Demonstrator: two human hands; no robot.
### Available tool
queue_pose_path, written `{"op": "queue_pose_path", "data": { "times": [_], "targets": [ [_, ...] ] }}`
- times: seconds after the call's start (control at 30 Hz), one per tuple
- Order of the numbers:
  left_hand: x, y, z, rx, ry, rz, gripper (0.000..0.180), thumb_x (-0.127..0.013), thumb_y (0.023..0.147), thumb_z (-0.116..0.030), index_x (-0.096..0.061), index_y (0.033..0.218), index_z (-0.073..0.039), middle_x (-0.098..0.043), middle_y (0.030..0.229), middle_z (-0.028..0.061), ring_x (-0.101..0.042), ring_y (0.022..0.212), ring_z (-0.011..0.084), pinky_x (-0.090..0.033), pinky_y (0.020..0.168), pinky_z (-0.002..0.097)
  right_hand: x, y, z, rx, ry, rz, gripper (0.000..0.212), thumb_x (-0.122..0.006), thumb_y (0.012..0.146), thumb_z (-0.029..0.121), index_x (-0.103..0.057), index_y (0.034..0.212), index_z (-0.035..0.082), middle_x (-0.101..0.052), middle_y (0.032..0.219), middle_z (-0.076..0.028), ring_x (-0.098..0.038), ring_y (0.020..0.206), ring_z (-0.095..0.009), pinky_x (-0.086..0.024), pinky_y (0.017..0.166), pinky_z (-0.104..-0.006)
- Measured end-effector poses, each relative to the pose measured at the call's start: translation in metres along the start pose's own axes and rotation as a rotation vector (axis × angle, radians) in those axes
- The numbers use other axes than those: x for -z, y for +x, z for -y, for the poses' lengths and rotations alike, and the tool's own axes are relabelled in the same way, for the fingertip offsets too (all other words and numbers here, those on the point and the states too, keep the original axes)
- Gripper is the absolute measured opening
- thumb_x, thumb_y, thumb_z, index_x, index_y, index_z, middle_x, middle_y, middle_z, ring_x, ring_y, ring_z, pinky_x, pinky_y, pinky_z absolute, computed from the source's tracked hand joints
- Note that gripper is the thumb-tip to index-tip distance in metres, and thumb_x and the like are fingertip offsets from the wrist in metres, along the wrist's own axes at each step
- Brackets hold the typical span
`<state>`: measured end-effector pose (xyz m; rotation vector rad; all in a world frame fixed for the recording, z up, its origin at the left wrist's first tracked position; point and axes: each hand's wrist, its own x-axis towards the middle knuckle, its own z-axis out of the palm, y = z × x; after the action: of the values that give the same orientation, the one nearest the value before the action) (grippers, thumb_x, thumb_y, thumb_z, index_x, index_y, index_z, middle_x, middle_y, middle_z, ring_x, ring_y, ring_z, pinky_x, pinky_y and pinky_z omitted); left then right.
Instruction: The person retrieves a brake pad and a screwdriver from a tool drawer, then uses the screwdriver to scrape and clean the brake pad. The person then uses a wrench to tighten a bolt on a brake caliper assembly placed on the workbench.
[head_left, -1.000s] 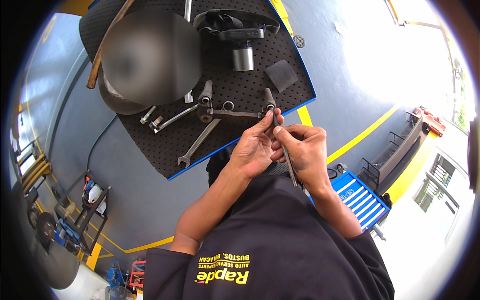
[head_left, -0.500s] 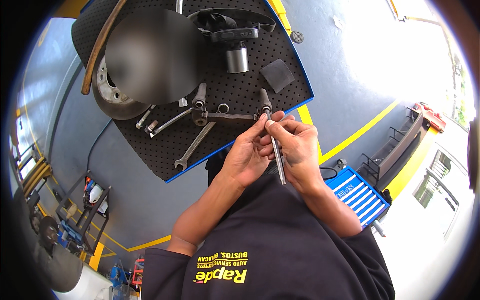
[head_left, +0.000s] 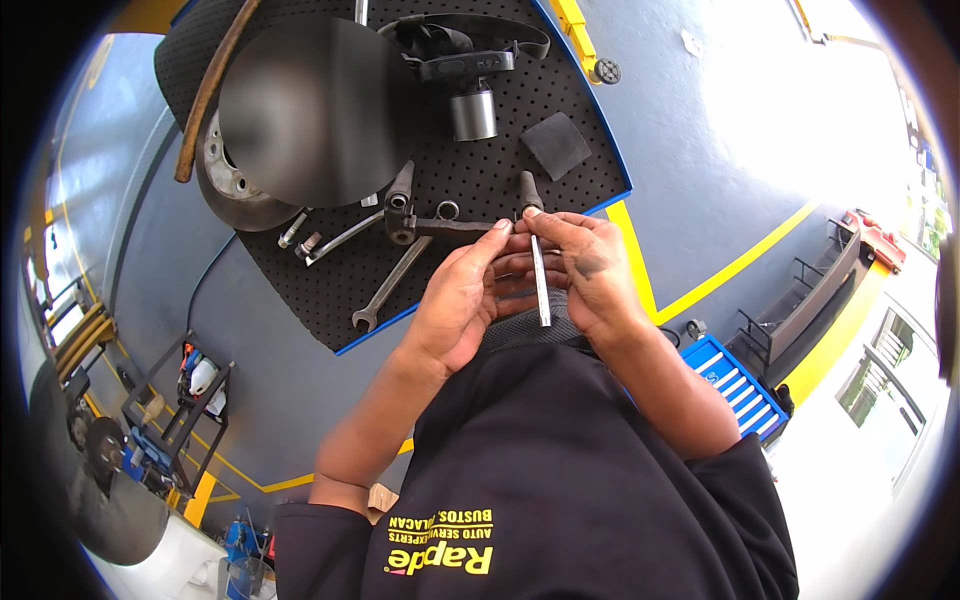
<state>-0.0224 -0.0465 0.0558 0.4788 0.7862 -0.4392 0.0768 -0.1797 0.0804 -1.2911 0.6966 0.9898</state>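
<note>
A dark metal brake caliper bracket [head_left: 455, 229] lies along the near part of the perforated mat, its two sleeve-like ends pointing away from me. My left hand [head_left: 455, 305] is closed around its right part, thumb on top. At that same end, my right hand [head_left: 597, 265] pinches a slim bright metal rod [head_left: 541, 285], which sticks out toward me beneath the thumb. The rod's far end is hidden by the fingers, so I cannot tell how deep it sits. Close to the left hand rests a combination wrench [head_left: 392, 285], its ring end behind the bracket.
A brake disc [head_left: 222, 172], partly covered by a blurred round patch, sits at the left beside a wooden handle [head_left: 208, 105]. Farther back are a strapped black device [head_left: 465, 66], a metal cylinder [head_left: 474, 116] and a dark square pad [head_left: 556, 146]. A blue tool chest [head_left: 735, 385] stands at right.
My right thumb has moved up to the bracket's end. The rod now points more straight toward me, with less length showing. My left hand has shifted slightly left, still on the bracket.
</note>
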Motion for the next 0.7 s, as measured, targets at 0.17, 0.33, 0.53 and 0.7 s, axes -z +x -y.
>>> {"op": "queue_pose_path", "data": {
  "times": [0.17,0.33,0.53,0.7],
  "targets": [
    [-0.014,0.001,-0.016,0.057,0.308,0.056,0.048,-0.054,0.119,-0.040,-0.066,0.138,0.002,-0.075,0.129,0.0165,-0.079,0.114,0.0262,-0.066,0.098,0.0402,0.018,0.012,0.007,0.126,-0.376,0.066,0.037,-0.082,0.104,0.030,-0.075,0.091,-0.004,-0.073,0.076,-0.009,-0.070,0.061,-0.014,-0.057,0.056,-0.0285],
    [-0.033,0.000,-0.024,0.016,0.482,-0.019,0.042,-0.057,0.118,-0.034,-0.072,0.126,0.004,-0.080,0.112,0.0145,-0.080,0.089,0.0184,-0.065,0.081,0.0312,0.030,0.023,0.026,0.310,-0.690,0.095,0.047,-0.082,0.104,0.037,-0.074,0.080,-0.002,-0.070,0.069,-0.005,-0.058,0.058,-0.007,-0.045,0.050,-0.0303],
    [-0.054,0.004,-0.017,-0.028,0.693,-0.281,0.042,-0.051,0.120,-0.031,-0.074,0.112,0.003,-0.070,0.080,0.0036,-0.065,0.067,0.0089,-0.054,0.063,0.0269,0.057,0.051,0.061,1.139,-1.426,0.261,0.025,-0.072,0.104,0.017,-0.080,0.128,0.013,-0.071,0.108,-0.006,-0.069,0.097,-0.024,-0.059,0.083,-0.0380],
    [-0.063,0.008,0.004,-0.208,1.112,-0.577,0.039,-0.052,0.118,-0.028,-0.073,0.106,0.003,-0.071,0.076,0.0104,-0.068,0.067,0.0192,-0.054,0.064,0.0365,0.050,0.087,0.073,1.289,-1.725,0.619,0.037,-0.077,0.096,0.018,-0.077,0.133,0.016,-0.065,0.124,-0.005,-0.062,0.118,-0.026,-0.060,0.092,-0.0412]
  ]
}}
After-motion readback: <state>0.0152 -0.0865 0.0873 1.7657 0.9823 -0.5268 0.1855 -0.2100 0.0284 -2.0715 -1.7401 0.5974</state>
